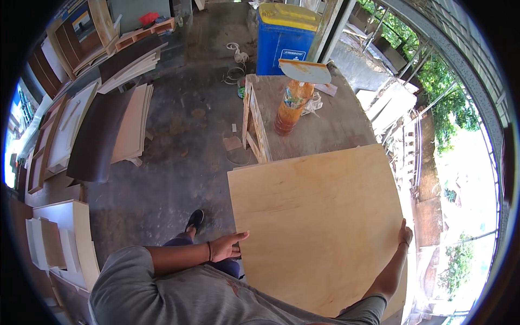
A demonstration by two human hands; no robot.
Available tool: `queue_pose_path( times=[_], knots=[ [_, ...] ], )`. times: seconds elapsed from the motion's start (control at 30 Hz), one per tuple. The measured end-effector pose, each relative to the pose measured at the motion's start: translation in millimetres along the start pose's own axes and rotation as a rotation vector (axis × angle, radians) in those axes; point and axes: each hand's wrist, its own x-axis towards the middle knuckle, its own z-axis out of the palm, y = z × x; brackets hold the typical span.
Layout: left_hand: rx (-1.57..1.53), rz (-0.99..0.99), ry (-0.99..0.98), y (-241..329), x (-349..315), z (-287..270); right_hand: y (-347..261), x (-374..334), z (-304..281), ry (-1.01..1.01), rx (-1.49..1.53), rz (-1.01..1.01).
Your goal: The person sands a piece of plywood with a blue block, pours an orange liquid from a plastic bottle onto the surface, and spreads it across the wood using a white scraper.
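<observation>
While right hand [405, 234] clamps pale, grained wooden panel [317, 227], left hand [223, 248] touching, fingers apart

A single wide fisheye view looks out from a head-worn camera, facing steeply down and forward. The grey shirt [189, 295] lies closest, along the bottom of the frame; the wooden board [319, 222] is near, filling the lower right; the floor [176, 141] runs away toward the top, where the blue bin [284, 39] stands farther off. Black corners ring the round view.
</observation>
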Motion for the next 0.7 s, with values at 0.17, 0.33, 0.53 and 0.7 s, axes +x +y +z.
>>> queue_pose_path(
  times=[0.17, 0.33, 0.53, 0.7],
  knots=[
    [-0.012, 0.024, 0.044, -18, -7, -5, -23, -26, -27, 0.008, 0.025, -0.028],
    [0.032, 0.076, 0.0, -16, -20, 10, -10, -27, -70, 0.03, 0.079, 0.057],
    [0.121, 0.091, 0.014, -18, -46, -4, -40, -72, -121, -0.196, 0.188, -0.011],
    [0.148, 0.071, 0.054, -23, -72, -15, -56, -122, -176, -0.207, 0.199, -0.048]
  ],
)
